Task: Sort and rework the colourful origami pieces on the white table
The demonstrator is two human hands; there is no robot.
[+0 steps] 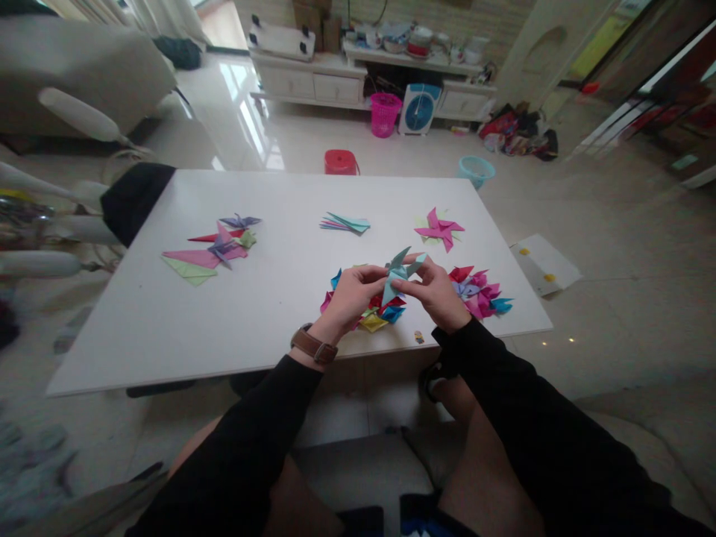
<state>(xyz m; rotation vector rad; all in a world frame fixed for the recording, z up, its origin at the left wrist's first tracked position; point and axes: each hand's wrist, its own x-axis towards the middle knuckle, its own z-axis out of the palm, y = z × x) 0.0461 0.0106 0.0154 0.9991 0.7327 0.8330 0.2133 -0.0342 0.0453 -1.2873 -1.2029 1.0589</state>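
Observation:
A pale teal folded paper crane [396, 277] is held up above the near side of the table, pinched from both sides. My left hand [358, 292] grips its left side between thumb and fingers. On the other side, my right hand [439, 292] has its thumb on the paper near the middle and its fingers behind. Below the hands lies a pile of coloured origami pieces [374, 322], partly hidden by my left hand. Another cluster of folded pieces [481, 292], mostly pink, purple and red, sits just right of my right hand.
The white table [268, 335] also bears a stack of folded strips [345, 223], a pink pinwheel-like shape [440, 229] and several cranes and folded papers [215, 252] at left. A red stool [341, 162] and a blue bin [476, 171] stand beyond the far edge.

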